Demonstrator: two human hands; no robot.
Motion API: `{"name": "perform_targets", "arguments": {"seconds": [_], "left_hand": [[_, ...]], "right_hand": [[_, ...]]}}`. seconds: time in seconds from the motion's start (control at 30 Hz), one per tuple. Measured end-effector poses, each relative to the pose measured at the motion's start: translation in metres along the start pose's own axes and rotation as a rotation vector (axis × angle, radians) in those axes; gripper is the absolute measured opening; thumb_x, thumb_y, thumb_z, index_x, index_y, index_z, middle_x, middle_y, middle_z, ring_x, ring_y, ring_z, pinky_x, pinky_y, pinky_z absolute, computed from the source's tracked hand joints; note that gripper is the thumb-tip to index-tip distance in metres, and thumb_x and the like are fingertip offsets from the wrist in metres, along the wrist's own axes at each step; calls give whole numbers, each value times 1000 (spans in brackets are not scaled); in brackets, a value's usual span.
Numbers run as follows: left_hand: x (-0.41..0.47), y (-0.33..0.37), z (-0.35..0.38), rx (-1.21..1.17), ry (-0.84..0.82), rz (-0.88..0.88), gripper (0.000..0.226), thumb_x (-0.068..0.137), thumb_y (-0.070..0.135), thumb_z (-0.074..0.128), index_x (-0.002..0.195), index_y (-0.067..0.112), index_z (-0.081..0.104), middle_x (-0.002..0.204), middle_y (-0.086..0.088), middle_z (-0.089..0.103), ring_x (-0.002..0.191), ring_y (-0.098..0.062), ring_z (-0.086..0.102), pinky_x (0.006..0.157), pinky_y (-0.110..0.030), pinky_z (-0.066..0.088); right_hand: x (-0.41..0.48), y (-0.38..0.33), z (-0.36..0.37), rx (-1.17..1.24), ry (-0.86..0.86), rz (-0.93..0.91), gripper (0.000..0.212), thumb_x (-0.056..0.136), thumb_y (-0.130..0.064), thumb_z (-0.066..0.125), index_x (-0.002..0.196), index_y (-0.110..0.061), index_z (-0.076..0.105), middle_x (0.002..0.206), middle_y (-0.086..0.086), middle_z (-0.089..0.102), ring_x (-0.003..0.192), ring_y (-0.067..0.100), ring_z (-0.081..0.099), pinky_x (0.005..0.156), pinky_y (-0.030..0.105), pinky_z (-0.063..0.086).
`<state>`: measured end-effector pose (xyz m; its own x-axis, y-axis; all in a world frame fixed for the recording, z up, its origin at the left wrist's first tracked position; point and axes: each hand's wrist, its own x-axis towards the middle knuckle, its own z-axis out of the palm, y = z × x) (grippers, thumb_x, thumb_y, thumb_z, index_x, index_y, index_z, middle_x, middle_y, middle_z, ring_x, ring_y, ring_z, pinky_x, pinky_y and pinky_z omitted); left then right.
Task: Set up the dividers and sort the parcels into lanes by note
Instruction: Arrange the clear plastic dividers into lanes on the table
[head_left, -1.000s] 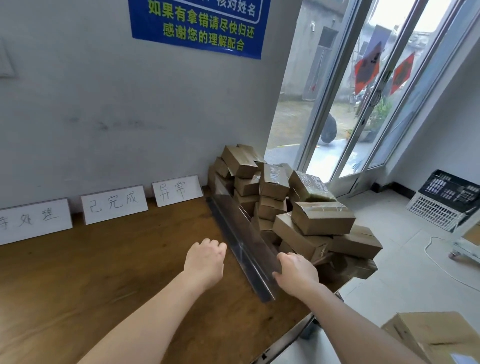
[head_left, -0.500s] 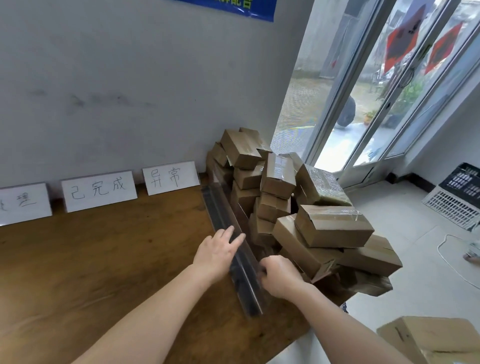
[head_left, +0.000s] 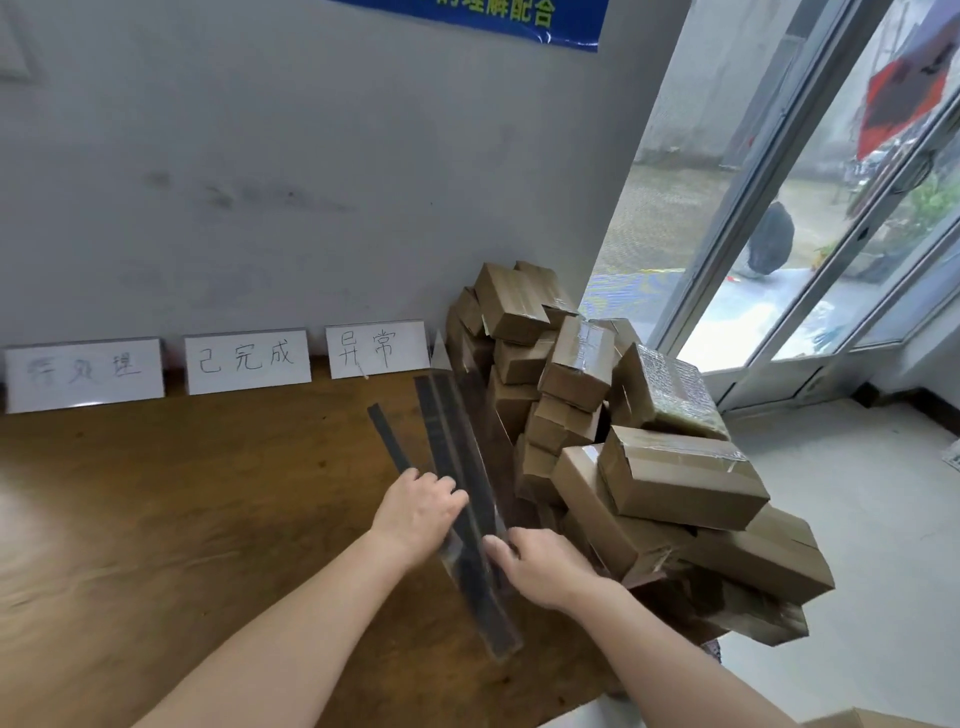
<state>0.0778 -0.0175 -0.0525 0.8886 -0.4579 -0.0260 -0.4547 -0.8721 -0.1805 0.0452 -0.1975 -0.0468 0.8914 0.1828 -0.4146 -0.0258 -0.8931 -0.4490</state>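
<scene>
Three white cards with handwritten black characters (head_left: 247, 361) lean side by side against the grey wall (head_left: 311, 182) at the back edge of the brown wooden table (head_left: 156, 519), so the lane headings look to be in place, and that is about all of the job I would call done. No lanes are marked out on the tabletop yet: the long, thin, dark strip dividers (head_left: 444, 431) are off the wood and in the person's hands, fanned out with their far ends pointing toward the rightmost card and one strip splayed off to the left of the rest. The left hand (head_left: 421, 512) has its fingers curled over the bundle from the left. The right hand (head_left: 545, 564) grips the same bundle just beside it, nearer the person, with the thumb pressed against the strips. How many strips there are I cannot count for certain. None of them lies flat between the cards. The heap of brown taped cardboard parcels (head_left: 597, 441) sits piled at the right end of the table, close beside the dividers, and some boxes overhang the edge. Not one parcel stands in front of a card. Any notes on the parcels are too small for me to read. So, by my reckoning, the work is at its start: the strips need separating and laying down, then the whole heap needs sorting.
</scene>
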Motion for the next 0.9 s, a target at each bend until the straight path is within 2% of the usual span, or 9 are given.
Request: {"name": "perform_targets", "arguments": {"seconds": [0.1,0.17,0.27,0.37,0.47,0.57,0.67,0.8,0.9], "left_hand": [[-9,-11,1,40,-33,-11,26,98,22,55,121,16,64,121,-7,62,113,-24,58,102,-41,41],[-17,-19,3,56,-63,-43,26,99,27,53,117,16,68,117,-6,62,110,-24,57,99,-41,40],[-30,-34,7,58,-125,-132,27,99,30,52,114,17,71,115,-4,62,108,-25,56,96,-40,39],[-46,-54,13,11,-159,-281,25,98,33,53,112,22,71,114,-2,63,107,-23,58,94,-38,39],[-62,-69,16,-73,-147,-439,25,100,33,51,108,21,71,108,-1,65,102,-22,60,92,-36,42],[-75,-78,20,-174,-138,-582,22,100,29,51,101,18,70,98,-2,64,92,-22,61,77,-34,48],[-88,-88,30,-329,-129,-681,19,101,29,47,102,17,62,99,-1,64,94,-23,62,73,-35,49],[-112,-103,42,-372,-218,-734,26,98,28,49,122,18,52,120,-2,64,109,-26,61,79,-33,50],[-130,-113,48,-394,-299,-791,19,92,21,53,111,21,58,118,0,64,107,-24,62,76,-32,51]], "right_hand": [[5,8,-2,-14,22,-2,14,99,-37,51,101,-27,60,96,-7,64,85,10,62,70,24,52],[6,8,-1,-39,56,-10,5,99,-28,54,96,-27,58,93,-8,62,83,11,59,68,22,50],[5,2,2,-49,88,-16,11,98,-25,52,87,-29,53,86,-9,60,78,12,58,65,24,49],[6,0,3,-64,95,-13,8,96,-29,54,88,-28,54,88,-8,62,81,12,61,71,28,55],[8,-4,5,-82,50,-15,14,93,-31,57,81,-30,52,84,-12,59,75,6,58,61,21,48],[12,-12,11,-108,1,-22,17,90,-34,60,76,-32,51,81,-12,59,72,4,57,55,19,42],[18,-21,18,-125,21,-19,15,93,-40,55,84,-28,56,83,-11,61,74,5,58,57,20,43],[26,-31,27,-119,83,-23,18,98,-31,52,113,-23,60,101,-6,66,86,10,63,75,25,54],[28,-38,33,-124,93,-43,30,98,-24,52,127,-20,53,112,-3,65,91,12,64,74,22,53]]}}
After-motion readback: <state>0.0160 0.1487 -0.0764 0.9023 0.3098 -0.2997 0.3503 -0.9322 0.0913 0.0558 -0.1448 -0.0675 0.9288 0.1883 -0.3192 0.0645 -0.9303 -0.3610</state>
